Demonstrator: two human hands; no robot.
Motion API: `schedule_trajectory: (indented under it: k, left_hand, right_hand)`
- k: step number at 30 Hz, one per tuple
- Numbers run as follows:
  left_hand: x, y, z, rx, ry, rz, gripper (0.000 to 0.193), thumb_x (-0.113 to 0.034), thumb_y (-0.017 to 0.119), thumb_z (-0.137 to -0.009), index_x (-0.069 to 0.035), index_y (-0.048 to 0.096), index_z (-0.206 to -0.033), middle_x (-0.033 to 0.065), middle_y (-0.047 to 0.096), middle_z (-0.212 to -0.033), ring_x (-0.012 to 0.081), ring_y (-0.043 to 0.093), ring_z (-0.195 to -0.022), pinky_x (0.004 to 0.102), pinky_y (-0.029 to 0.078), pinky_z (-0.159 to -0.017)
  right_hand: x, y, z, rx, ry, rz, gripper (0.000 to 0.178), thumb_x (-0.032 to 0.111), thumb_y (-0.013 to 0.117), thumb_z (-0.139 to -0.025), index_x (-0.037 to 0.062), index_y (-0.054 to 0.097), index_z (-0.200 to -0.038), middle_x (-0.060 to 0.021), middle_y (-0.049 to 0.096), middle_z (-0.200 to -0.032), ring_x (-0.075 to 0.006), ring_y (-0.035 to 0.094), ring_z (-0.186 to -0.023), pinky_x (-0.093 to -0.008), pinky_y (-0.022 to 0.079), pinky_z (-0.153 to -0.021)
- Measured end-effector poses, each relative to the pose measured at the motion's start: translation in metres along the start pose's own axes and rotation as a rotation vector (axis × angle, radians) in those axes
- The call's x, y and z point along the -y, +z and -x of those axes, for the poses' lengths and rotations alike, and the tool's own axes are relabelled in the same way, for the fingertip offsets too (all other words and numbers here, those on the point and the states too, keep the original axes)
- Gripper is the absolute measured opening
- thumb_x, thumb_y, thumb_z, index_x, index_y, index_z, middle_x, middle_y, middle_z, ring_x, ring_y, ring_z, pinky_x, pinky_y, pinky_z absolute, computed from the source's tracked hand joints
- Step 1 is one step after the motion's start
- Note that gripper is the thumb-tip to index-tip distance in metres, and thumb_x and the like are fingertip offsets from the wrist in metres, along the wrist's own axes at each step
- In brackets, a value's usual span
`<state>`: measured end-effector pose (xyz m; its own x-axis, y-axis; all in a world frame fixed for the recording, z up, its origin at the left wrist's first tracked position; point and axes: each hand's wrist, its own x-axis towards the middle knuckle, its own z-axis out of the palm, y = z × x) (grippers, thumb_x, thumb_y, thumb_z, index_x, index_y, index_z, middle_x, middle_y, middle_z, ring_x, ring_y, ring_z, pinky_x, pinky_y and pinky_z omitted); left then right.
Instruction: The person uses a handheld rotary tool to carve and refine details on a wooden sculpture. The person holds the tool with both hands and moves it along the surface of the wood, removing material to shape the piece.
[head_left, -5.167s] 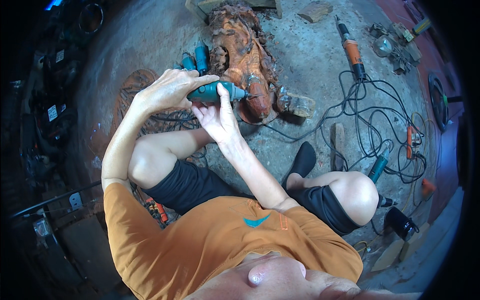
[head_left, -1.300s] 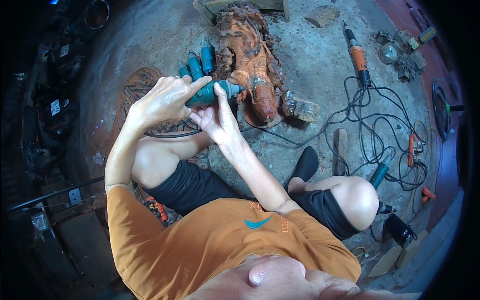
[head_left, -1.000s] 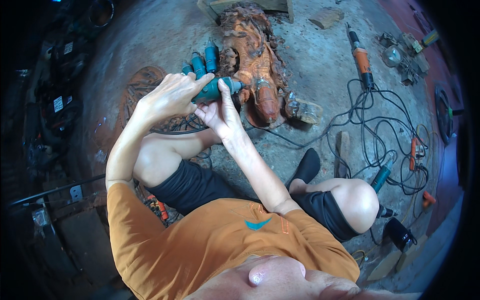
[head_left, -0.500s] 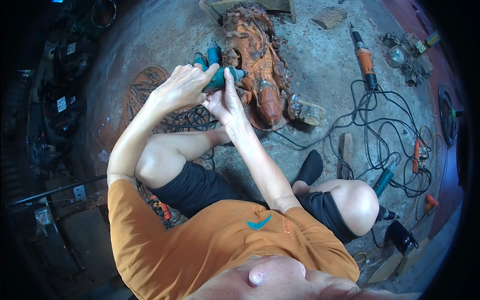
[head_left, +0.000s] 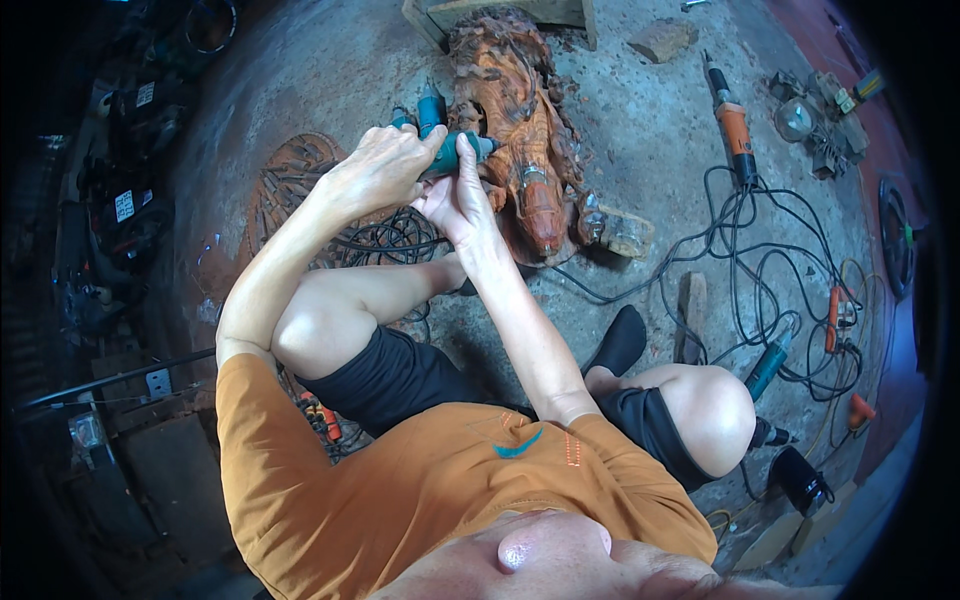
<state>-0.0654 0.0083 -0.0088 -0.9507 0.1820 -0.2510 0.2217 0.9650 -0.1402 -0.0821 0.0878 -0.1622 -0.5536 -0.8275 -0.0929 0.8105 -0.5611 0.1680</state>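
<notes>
A green die grinder with a grey nose lies sideways between my hands, its tip pointing right at the carved wood. My left hand wraps over its rear from the left. From below, my right hand supports its body, thumb up along the near side. Just beyond the tool lies a reddish-brown wood carving with a long, rough, knotted shape. Whether the tip touches the wood, I cannot tell. Two more green power tools, one a grinder, stand behind my left hand.
A round rack of carving bits lies left of my hands, beside coiled black cable. Right of the carving are a wood block, an orange grinder, tangled cords and another green grinder. A wooden stool borders the far end.
Both hands and the grinder have shifted slightly to the right. The hold on the tool looks the same.
</notes>
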Motion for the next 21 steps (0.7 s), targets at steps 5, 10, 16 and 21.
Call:
schedule_trajectory:
  k: [5,10,16,21]
  left_hand:
    - [0.0014,0.0038,-0.0019,-0.013,0.003,-0.003,0.073,-0.011,0.076,-0.068,0.001,0.049,-0.135,0.0288,0.066,-0.087,0.0417,0.068,-0.077,0.0473,0.056,-0.067]
    - [0.0027,0.0056,-0.0032,-0.022,0.001,-0.015,0.074,-0.01,0.076,-0.067,0.002,0.049,-0.135,0.0287,0.066,-0.085,0.0413,0.068,-0.076,0.0463,0.056,-0.066]
    - [0.0034,0.0067,-0.0038,-0.018,-0.005,-0.008,0.075,-0.01,0.076,-0.067,0.001,0.049,-0.136,0.0276,0.066,-0.083,0.04,0.068,-0.074,0.0457,0.056,-0.065]
    - [0.0017,0.0048,-0.0012,-0.006,-0.001,-0.01,0.076,-0.01,0.076,-0.067,0.001,0.05,-0.137,0.0274,0.067,-0.085,0.0397,0.069,-0.078,0.0457,0.056,-0.068]
  right_hand:
    - [0.0014,-0.0019,-0.0017,0.0,-0.003,0.001,0.066,0.055,0.063,-0.092,0.0093,0.048,-0.138,-0.0107,0.056,-0.138,-0.0283,0.057,-0.123,-0.0514,0.05,-0.099]
    - [0.004,-0.0037,-0.0046,0.036,0.011,0.011,0.068,0.055,0.063,-0.093,0.0085,0.047,-0.14,-0.0107,0.056,-0.138,-0.0285,0.056,-0.124,-0.052,0.05,-0.1]
    - [0.0028,-0.006,-0.0071,0.018,0.011,0.019,0.067,0.057,0.063,-0.091,0.0123,0.047,-0.139,-0.0101,0.056,-0.136,-0.0272,0.056,-0.121,-0.0513,0.052,-0.096]
    - [0.0024,-0.0043,-0.0021,0.009,0.007,0.004,0.066,0.053,0.066,-0.091,0.0087,0.049,-0.137,-0.0112,0.057,-0.136,-0.0305,0.057,-0.123,-0.0541,0.049,-0.101]
